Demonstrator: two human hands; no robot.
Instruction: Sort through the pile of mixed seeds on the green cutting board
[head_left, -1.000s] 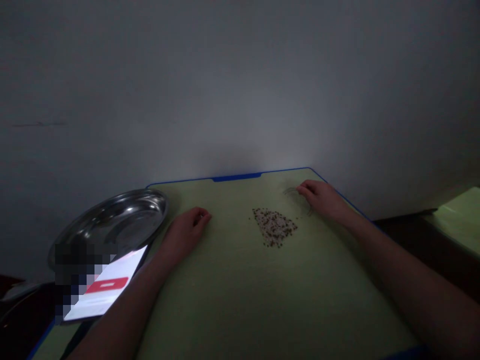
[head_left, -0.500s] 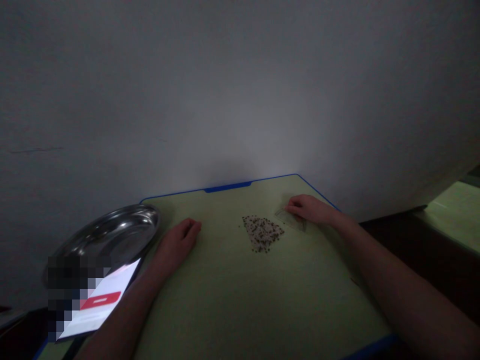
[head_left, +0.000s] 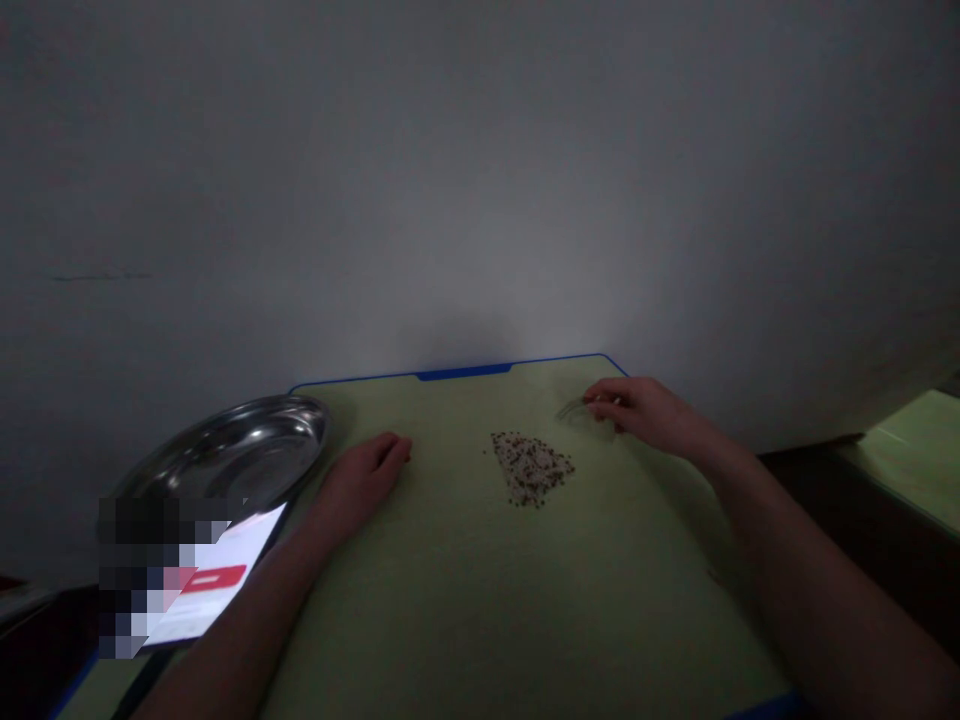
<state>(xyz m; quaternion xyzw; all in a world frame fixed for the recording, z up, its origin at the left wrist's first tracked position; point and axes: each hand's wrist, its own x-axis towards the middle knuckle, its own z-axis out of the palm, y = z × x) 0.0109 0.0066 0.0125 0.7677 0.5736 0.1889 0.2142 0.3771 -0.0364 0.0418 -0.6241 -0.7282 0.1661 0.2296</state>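
A small heap of mixed pale and dark grains [head_left: 531, 468] lies on the pale green tabletop [head_left: 480, 590], with a few dark grains loose round its edge. To the right of the heap, my right hand [head_left: 630, 405] pinches a see-through dish [head_left: 576, 410] with a curved rim; its full shape is hard to make out in the dim light. My left hand [head_left: 367, 475] rests on the table left of the heap, fingers curled in and nothing visible in them.
On the left stands a shiny oval metal basin [head_left: 225, 455]. A lit screen [head_left: 225, 575] with a red patch lies in front of it, partly blurred out. Blue edging [head_left: 465, 372] borders the table against a grey wall [head_left: 480, 200]. Another green table [head_left: 915, 450] is at far right.
My right hand has moved slightly right and up with the clear dish, away from the grains. My left hand stays resting in place. The whole view has shifted a little.
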